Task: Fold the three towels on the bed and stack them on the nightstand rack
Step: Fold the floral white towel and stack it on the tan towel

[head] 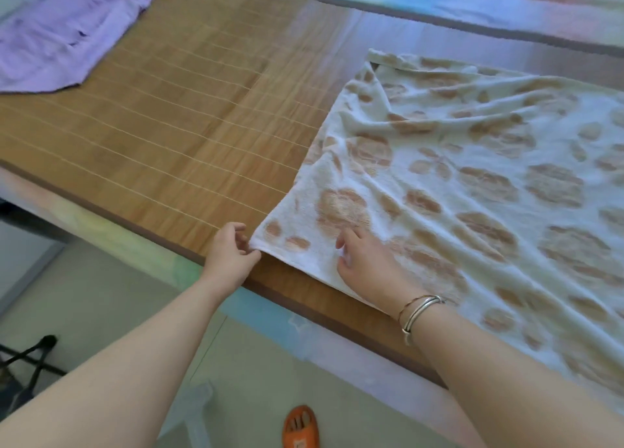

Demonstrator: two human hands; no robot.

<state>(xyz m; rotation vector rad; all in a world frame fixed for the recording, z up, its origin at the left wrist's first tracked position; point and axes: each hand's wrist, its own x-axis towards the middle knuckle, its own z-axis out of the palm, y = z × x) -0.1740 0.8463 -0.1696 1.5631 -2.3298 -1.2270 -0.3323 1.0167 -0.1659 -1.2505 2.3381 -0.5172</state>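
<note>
From the head camera, the person is leaning over the bed, and the white towel with tan blotches [472, 184] is lying spread and rumpled across the right side of the bamboo mat [162, 136]. The left hand [231, 253] is pinching the towel's near left corner between thumb and fingers, apparently to draw that edge taut so the cloth squares up. The right hand [363, 262], with bangles [418, 309] on its wrist, is resting on top of the towel just beside that corner; its fingers look loosely bent and pressing the fabric down, probably to hold it in place against the other hand's pull, though I cannot tell whether they are catching any cloth underneath.

A lilac towel [64, 32] is lying crumpled at the far left of the mat, well apart from the one being worked on, seemingly waiting its turn. I am seeing no third towel and no nightstand rack here. Folding looks barely begun. Down on the floor, an orange slipper [300, 427] is showing between the arms.
</note>
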